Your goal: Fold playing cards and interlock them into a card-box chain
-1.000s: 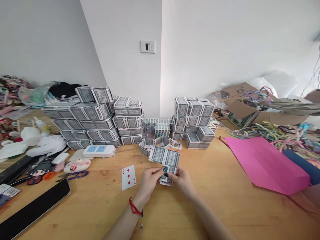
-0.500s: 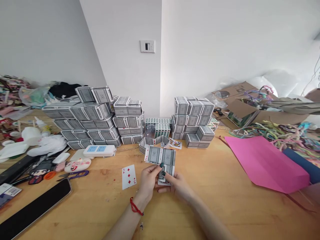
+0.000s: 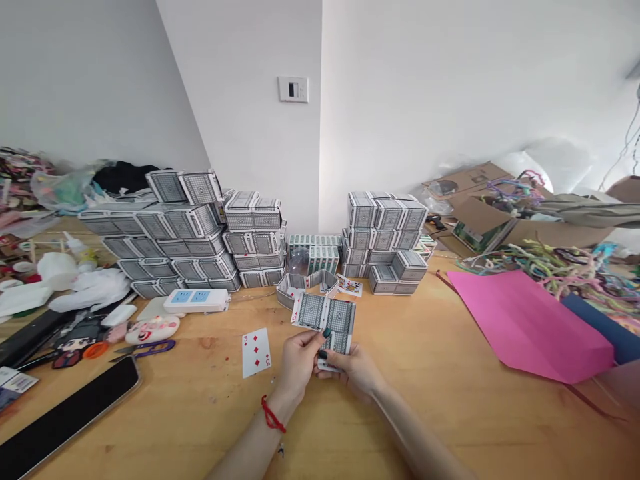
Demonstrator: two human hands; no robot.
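Between fingers point(image 3: 336, 360), cards point(image 3: 341, 317) show grey patterned backs.

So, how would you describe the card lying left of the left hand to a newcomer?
Over the wooden table, find the left hand, whose wrist wears a red bracelet. Just left of it, lying flat, is the white card. Unlike the held cards, which show grey patterned backs, it shows three red diamonds in a column.

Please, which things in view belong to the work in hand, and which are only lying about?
Probably in the work:
- held cards
- three of diamonds
- card ring
- card blocks

Probably just lying about:
- phone
- scissors
- power strip
- pink paper
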